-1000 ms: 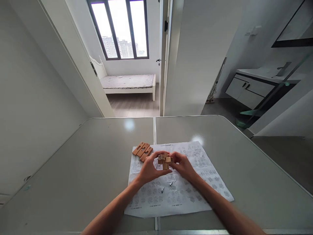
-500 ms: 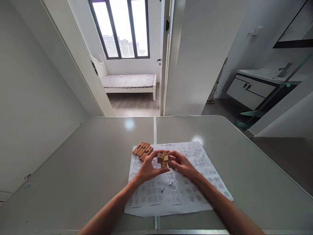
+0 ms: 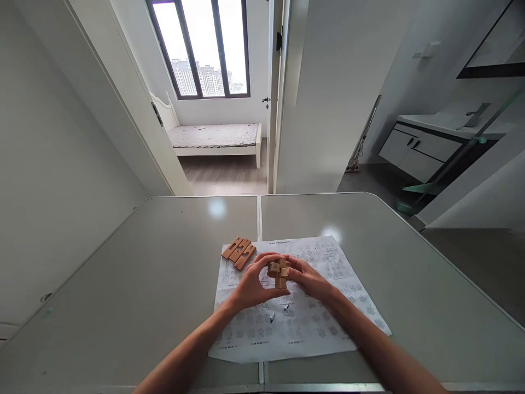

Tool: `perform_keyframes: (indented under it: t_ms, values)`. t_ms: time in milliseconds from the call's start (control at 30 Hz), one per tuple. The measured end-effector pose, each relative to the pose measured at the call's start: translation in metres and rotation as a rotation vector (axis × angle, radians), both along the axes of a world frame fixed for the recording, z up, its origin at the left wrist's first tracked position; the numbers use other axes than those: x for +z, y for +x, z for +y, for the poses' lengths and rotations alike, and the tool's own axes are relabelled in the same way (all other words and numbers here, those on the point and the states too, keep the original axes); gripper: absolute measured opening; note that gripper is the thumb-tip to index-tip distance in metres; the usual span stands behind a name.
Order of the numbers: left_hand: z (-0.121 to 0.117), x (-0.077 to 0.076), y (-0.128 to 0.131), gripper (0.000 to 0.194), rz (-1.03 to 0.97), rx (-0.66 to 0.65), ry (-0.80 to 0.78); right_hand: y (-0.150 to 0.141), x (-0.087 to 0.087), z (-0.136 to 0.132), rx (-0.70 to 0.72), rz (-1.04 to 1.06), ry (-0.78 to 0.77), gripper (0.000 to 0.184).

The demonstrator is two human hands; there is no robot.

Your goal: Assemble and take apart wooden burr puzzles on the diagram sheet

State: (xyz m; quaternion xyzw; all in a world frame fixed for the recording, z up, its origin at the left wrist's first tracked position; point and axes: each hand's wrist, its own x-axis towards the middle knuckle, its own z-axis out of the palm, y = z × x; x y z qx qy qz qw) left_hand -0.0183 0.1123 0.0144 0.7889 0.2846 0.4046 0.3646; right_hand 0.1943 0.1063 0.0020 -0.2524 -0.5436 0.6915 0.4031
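A small cluster of interlocked wooden puzzle pieces (image 3: 278,272) is held between both my hands, just above a printed instruction sheet (image 3: 328,323). My left hand (image 3: 250,284) pinches the cluster from the left, fingers curled round it. From the right, my right hand (image 3: 308,278) grips the same cluster with its fingertips. Three loose notched wooden bars (image 3: 239,252) lie side by side at the sheet's far left corner, a hand's width from my left hand.
The sheet lies on a grey folding table (image 3: 143,295) with a seam down its middle. Beyond the table's far edge an open doorway (image 3: 221,164) leads to a room with a bed. A bathroom vanity (image 3: 426,148) stands to the right.
Both hands have turned the wooden cluster slightly and lowered it a little toward the sheet. The loose bars have not moved.
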Motion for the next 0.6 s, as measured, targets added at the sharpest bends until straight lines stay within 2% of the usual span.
perform_keyframes:
  t_ms: [200, 333, 467, 600]
  values:
    - [0.0009, -0.0025, -0.0009, 0.077, 0.026, 0.029, -0.012, 0.0006, 0.0013, 0.0002, -0.046, -0.058, 0.019, 0.068]
    - [0.0015, 0.0001, -0.0018, 0.074, 0.065, 0.007, 0.075, -0.0002, -0.0031, -0.0009, -0.115, -0.090, 0.038, 0.065]
    - [0.0019, 0.0068, -0.0048, 0.066, 0.112, -0.020, 0.117, -0.0025, -0.0047, -0.0024, -0.288, -0.169, 0.124, 0.066]
    - [0.0042, 0.0041, -0.0070, 0.054, 0.117, 0.050, 0.100, -0.0036, -0.0058, -0.0026, -0.430, -0.276, 0.255, 0.061]
